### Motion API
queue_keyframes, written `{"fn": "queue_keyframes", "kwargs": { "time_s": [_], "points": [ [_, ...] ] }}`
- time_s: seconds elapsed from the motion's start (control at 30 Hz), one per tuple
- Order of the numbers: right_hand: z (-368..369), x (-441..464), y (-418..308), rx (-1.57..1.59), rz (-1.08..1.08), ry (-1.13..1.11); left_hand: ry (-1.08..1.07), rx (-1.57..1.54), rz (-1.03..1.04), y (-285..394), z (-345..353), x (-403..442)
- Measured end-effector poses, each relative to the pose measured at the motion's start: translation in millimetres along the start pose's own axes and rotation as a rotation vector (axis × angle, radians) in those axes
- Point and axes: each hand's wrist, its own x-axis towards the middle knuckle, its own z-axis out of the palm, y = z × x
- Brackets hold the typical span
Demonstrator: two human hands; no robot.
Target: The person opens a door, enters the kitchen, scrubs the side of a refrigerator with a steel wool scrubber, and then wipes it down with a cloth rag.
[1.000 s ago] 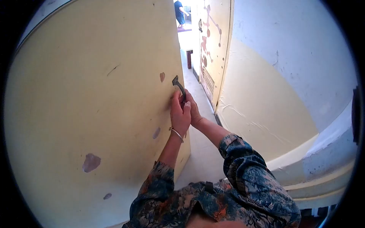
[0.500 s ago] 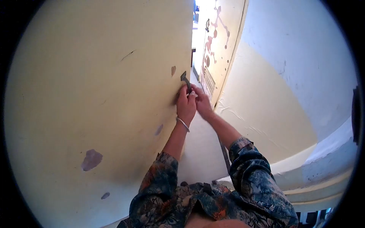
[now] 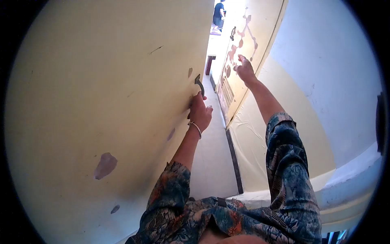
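A cream door [image 3: 101,101] with chipped paint fills the left side. Near its edge is a dark curved handle [image 3: 199,83], whose lower part my left hand [image 3: 199,112] grips, with a bracelet at the wrist. My right hand [image 3: 245,71] is raised off the handle, its fingers partly stretched and apart, holding nothing. It appears in front of a second cream door [image 3: 260,28] with reddish-brown patches, and I cannot tell whether it touches that door.
Between the two doors runs a light floor [image 3: 213,162]. Through the gap a person [image 3: 219,15] in dark clothes is visible, with a dark brown post-like object [image 3: 209,65] below. A white and cream wall [image 3: 321,73] curves along the right.
My right hand has left the handle and moved up and to the right, its arm extended. My left hand has stayed at the handle. The view has shifted, and the person shows again in the gap.
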Motion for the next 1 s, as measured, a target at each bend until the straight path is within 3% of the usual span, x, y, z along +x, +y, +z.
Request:
{"fn": "queue_keyframes", "kwargs": {
  "time_s": [0.17, 1.0],
  "points": [
    [-7.6, 10.0, -4.2, -0.088, -0.129, 0.054, -0.007, 0.059, 0.019, 6.7, -5.1, -2.6],
    [-28.7, 2.7, 0.8, -0.120, -0.117, 0.043, 0.046, 0.158, 0.088, 14.1, -12.0, -7.3]
  ]
}}
